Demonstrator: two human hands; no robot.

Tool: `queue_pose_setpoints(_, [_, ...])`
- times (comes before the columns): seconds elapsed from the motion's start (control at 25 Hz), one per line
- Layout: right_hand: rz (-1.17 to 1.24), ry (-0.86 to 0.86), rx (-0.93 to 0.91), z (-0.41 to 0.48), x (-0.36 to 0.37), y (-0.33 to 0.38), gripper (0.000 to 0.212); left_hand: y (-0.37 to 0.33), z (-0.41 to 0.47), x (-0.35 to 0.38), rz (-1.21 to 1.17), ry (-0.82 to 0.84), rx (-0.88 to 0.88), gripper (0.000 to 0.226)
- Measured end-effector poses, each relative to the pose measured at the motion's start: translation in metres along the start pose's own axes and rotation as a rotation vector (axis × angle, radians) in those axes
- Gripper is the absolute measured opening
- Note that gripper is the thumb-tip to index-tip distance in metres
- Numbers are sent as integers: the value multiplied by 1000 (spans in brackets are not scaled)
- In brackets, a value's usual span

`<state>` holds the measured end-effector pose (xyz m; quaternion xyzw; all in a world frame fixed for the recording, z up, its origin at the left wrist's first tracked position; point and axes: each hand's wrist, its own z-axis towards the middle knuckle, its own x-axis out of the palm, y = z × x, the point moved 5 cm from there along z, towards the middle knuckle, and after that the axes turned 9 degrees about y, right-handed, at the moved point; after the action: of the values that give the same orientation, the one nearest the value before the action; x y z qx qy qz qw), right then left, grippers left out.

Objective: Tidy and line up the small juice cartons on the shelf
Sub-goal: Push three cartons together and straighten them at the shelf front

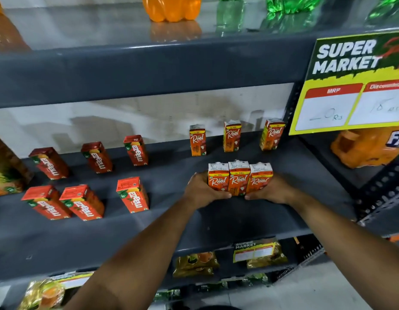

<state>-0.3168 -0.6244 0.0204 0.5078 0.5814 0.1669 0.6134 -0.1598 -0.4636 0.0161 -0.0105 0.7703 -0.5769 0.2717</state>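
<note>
Three orange Real juice cartons (240, 176) stand pressed side by side on the grey shelf (216, 220), squeezed between my left hand (202, 191) and my right hand (272, 191). Three more Real cartons stand spaced apart in a back row: one (197, 140), a second (232, 136) and a third (272, 134). To the left are several red Maaza cartons, three at the back (97, 157) and three nearer the front (82, 202), all upright and unevenly spaced.
A yellow price sign (355, 86) hangs at the right, above an orange bottle pack (368, 148). A tall juice box (6, 171) sits at the far left. Orange and green bottles stand on the shelf above (171, 10). Packets lie on the shelf below (216, 262).
</note>
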Motion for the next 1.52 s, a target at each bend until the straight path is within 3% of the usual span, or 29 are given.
queue_pose_setpoints(0.32, [-38,-2,-13,-49,-2,-11,64,-8,-39,44,3,-53,11,51])
queue_pose_setpoints(0.52, [-50,9,31,-70,-8,-20,53,-12,-58,63,31,-94,-92,59])
queue_pose_setpoints(0.84, [-47,37,34,-79,-8,-16,69,-17,-67,71,33,-86,-132,56])
queue_pose_setpoints(1.08, [-119,93,82,-83,-13,-19,117,-17,-72,73,100,-100,-102,98])
queue_pose_setpoints(1.32, [-194,60,65,-93,-12,-25,77,-15,-72,73,91,-84,-95,101])
queue_pose_setpoints(1.44, [-206,53,71,-94,-15,-26,79,-16,-73,71,53,-60,-62,104])
queue_pose_setpoints(1.52, [-147,18,69,-101,-20,-32,101,-17,-75,67,11,-21,-23,105])
